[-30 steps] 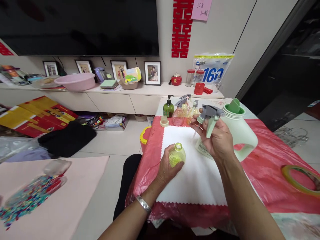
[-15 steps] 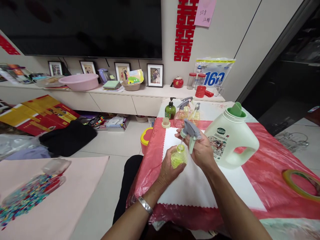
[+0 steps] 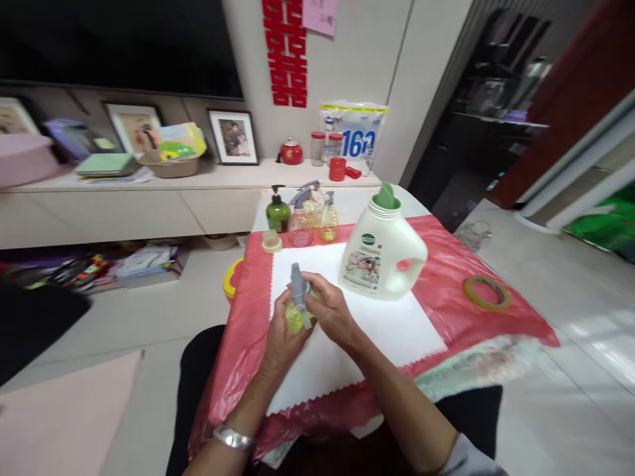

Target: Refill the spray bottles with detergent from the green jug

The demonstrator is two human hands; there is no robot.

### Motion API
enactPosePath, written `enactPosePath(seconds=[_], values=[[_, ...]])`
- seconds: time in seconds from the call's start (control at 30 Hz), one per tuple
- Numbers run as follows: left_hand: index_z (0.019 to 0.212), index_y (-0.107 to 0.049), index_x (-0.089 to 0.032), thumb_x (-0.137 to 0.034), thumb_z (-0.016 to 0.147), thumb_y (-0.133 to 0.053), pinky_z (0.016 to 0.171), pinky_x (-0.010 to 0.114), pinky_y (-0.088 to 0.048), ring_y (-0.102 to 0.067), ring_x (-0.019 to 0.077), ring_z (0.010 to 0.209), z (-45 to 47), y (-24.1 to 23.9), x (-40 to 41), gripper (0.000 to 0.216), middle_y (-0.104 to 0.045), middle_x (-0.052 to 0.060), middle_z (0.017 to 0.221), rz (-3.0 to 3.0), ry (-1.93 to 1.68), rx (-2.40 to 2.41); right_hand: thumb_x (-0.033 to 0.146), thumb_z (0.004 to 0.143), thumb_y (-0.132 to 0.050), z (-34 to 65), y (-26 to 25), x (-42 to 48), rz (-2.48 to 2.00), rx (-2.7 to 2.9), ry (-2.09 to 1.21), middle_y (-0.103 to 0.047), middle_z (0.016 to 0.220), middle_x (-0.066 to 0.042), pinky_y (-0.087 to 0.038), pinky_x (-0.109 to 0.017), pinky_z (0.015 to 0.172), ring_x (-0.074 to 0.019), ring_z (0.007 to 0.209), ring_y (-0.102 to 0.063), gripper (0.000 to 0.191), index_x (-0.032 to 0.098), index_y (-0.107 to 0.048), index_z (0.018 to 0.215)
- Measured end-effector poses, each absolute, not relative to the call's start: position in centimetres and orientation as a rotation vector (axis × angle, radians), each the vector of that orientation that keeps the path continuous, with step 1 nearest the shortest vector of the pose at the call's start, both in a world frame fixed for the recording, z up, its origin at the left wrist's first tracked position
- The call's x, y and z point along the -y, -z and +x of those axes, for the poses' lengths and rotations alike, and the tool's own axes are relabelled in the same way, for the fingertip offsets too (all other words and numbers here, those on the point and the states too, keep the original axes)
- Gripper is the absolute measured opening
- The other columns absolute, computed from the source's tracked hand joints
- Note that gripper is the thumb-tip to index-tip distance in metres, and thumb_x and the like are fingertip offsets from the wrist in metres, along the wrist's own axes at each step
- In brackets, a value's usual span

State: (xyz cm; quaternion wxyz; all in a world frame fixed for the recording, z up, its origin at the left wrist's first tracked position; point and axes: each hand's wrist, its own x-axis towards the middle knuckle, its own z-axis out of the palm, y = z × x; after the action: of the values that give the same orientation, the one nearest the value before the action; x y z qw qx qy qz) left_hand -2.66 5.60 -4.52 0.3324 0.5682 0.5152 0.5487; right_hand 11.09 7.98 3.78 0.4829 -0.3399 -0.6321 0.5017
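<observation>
My left hand (image 3: 280, 334) is closed round a small yellow-green spray bottle (image 3: 294, 318) held over the white cloth (image 3: 377, 327). My right hand (image 3: 330, 309) is closed on the grey trigger sprayer head (image 3: 298, 291), which sits on the bottle's neck. A large pale green detergent jug (image 3: 381, 248) with a green funnel (image 3: 384, 195) in its mouth stands just right of my hands. At the table's far end stand a dark green pump bottle (image 3: 278, 211) and several small spray bottles (image 3: 312, 218).
The table has a red plastic cover (image 3: 446, 291). A tape roll (image 3: 486, 292) lies at its right. A small cap (image 3: 271, 241) rests near the far bottles. A yellow and red stool (image 3: 232, 277) stands left of the table. A low cabinet (image 3: 149, 198) with picture frames runs behind.
My right hand brought the sprayer head from beside the jug down onto the bottle in my left hand. My view swung to the right.
</observation>
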Motion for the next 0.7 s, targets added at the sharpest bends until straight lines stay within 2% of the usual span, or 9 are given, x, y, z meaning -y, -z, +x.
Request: enactPosePath(seconds=[0.13, 0.3, 0.57, 0.7], values=[[0.136, -0.054, -0.026, -0.045, 0.075, -0.082, 0.103, 0.059, -0.052, -0.062, 0.0381, 0.122, -2.9, 5.1, -5.7, 0.070, -0.064, 0.012, 0.131, 1.513, -1.465, -1.386, 0.038, 0.087, -0.056, 11.0, -4.0, -7.7, -0.853, 1.540, -1.137, -0.062, 0.127, -0.004, -0.045, -0.031, 0.107, -0.0185, 0.116, -0.059, 0.041, 0.017, -0.063, 0.122], [0.132, -0.054, -0.025, -0.049, 0.077, -0.078, 0.086, 0.051, -0.060, -0.070, 0.0328, 0.097, -3.1, 5.2, -5.6, 0.065, -0.069, 0.009, 0.111, 1.516, -1.418, -1.450, 0.037, 0.087, -0.055, 10.3, -3.9, -7.6, -0.846, 1.507, -1.068, -0.065, 0.117, -0.005, -0.045, -0.029, 0.103, -0.0174, 0.108, -0.059, 0.039, 0.017, -0.061, 0.119], [0.137, -0.050, -0.022, -0.049, 0.080, -0.075, 0.107, 0.057, -0.050, -0.062, 0.0368, 0.124, -2.4, 3.3, -4.8, 0.068, -0.064, 0.015, 0.131, 1.514, -1.430, -1.358, 0.039, 0.087, -0.062, 9.6, -2.1, -7.4, -0.838, 1.351, -1.110, -0.064, 0.119, -0.007, -0.046, -0.031, 0.102, -0.0199, 0.110, -0.060, 0.041, 0.017, -0.059, 0.121], [0.137, -0.050, -0.016, -0.057, 0.079, -0.072, 0.111, 0.065, -0.043, -0.055, 0.0434, 0.133, -2.9, 2.9, -4.7, 0.074, -0.059, 0.023, 0.137, 1.541, -1.302, -1.402, 0.038, 0.086, -0.065, 9.3, -2.1, -7.4, -0.797, 1.306, -1.152, -0.064, 0.119, -0.007, -0.046, -0.031, 0.104, -0.0195, 0.111, -0.061, 0.041, 0.017, -0.058, 0.120]])
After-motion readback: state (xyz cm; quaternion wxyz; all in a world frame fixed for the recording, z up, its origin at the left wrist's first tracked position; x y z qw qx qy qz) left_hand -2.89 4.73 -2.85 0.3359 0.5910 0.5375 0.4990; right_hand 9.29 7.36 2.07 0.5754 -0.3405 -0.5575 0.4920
